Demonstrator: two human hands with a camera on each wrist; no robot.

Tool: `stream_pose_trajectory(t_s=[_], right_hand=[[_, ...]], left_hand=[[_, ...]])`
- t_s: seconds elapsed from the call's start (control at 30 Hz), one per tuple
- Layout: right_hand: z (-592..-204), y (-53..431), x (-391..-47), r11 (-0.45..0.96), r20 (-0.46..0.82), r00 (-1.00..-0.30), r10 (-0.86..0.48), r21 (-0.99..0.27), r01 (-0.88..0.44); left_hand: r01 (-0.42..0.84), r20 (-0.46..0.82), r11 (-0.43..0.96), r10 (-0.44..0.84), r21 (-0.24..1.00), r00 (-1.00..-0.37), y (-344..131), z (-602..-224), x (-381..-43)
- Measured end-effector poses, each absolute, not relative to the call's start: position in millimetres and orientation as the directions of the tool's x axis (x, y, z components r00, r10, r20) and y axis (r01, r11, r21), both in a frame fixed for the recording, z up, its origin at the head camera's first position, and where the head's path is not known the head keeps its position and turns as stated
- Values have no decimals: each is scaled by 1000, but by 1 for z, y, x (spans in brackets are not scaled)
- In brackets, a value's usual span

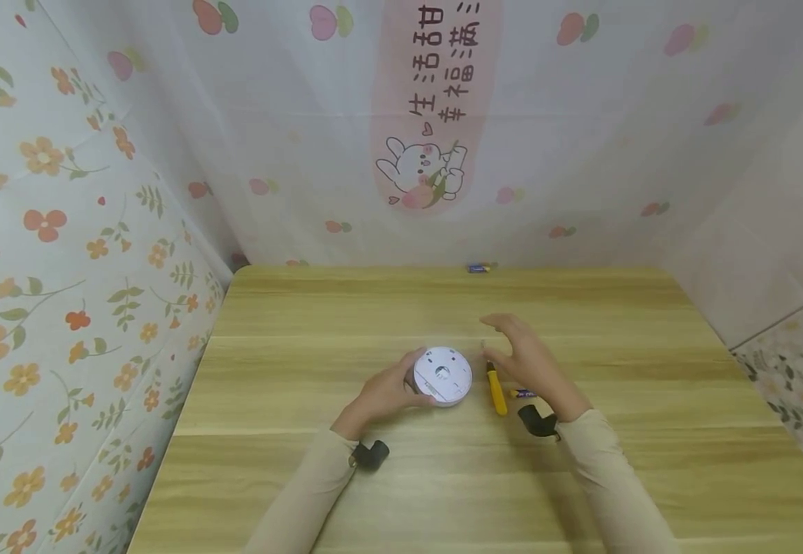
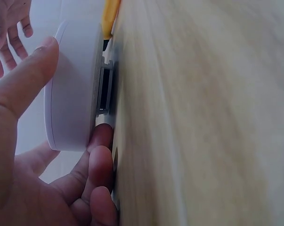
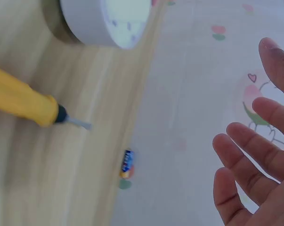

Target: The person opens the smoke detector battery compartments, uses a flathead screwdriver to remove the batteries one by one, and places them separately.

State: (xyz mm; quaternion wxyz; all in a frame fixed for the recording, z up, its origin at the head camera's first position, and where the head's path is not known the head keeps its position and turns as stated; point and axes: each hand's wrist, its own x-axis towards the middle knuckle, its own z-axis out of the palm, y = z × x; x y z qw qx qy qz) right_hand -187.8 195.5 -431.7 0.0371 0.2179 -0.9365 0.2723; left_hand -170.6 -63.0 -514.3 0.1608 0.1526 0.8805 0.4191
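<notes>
My left hand [image 1: 386, 390] grips a round white device [image 1: 444, 377] at its left edge, thumb on the near rim. The left wrist view shows the thumb on one face of the device [image 2: 73, 89] and several fingers bent beneath it. A small raised bracket [image 2: 104, 89] projects from its underside, close to the tabletop. My right hand [image 1: 531, 365] is held above the table with fingers spread, holding nothing. Just left of it lies a yellow-handled screwdriver [image 1: 497, 392], its metal tip [image 3: 79, 123] visible in the right wrist view.
A small blue battery [image 1: 522, 393] lies beside the screwdriver, under the right wrist. Another battery [image 1: 478, 268] lies at the far edge of the wooden table [image 1: 304, 308]. A patterned curtain [image 1: 291, 138] hangs behind the table, and a floral one [image 1: 62, 254] hangs on the left.
</notes>
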Motion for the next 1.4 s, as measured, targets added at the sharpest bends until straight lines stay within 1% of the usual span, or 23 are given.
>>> stream_pose_trajectory(t_s=[0.23,0.5,0.87,1.07,1.4], right_hand=[[-413,201,-203,775,184,-906,-381,-470,-422],[-396,210,-221,761,157,-922,-355,-524,-383],[-377,224,-247,774,243,-906,-347,-472,-423],[-375,225,-261,784,234,-907,-351,-456,-421],[-384,223,-282,772,216,-916,-338,-493,-401]], left_hand=[[121,-160,602,392,789,-906,-64,-513,-171],[134,-154,611,395,780,-906,-65,-512,-171],[129,-147,593,394,794,-907,-65,-515,-172],[121,-148,588,388,800,-910,-64,-518,-174],[108,-150,578,381,809,-912,-62,-523,-172]])
